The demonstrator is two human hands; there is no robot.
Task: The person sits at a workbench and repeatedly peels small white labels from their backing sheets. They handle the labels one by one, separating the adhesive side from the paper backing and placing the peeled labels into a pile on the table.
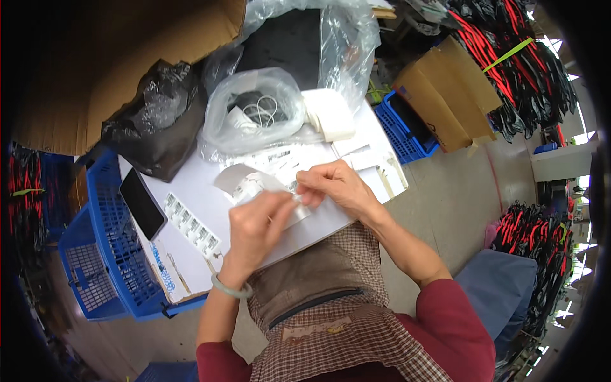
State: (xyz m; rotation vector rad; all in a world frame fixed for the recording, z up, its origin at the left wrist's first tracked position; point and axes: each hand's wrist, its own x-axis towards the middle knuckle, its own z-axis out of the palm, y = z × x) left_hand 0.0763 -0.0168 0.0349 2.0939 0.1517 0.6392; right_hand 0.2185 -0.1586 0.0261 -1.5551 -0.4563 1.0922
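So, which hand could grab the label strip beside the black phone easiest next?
Probably the left hand: it's nearer the label strip, which lies to its left. The right hand is farther away, beyond the left one.

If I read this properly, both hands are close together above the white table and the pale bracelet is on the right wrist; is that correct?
Not quite: in the head view, the pale bracelet is on the left wrist; the left hand and right hand are close together above the white table.
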